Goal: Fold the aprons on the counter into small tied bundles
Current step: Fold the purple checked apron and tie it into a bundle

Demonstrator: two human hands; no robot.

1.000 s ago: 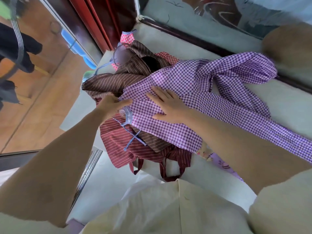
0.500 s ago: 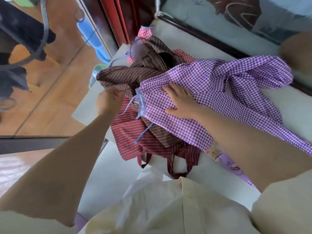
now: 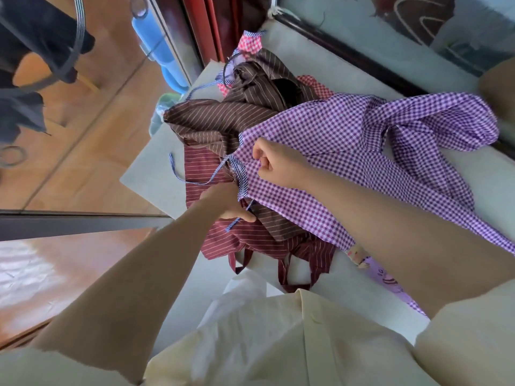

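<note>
Gripping purple apron (image 3: 348, 140) with left hand (image 3: 227, 203), right hand (image 3: 278, 162).

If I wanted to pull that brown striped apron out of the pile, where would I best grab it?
Probably by its bare far-left corner, coming in from the left side of the counter. There the brown striped apron lies flat and uncovered, while the purple checked apron drapes over its right part.
</note>
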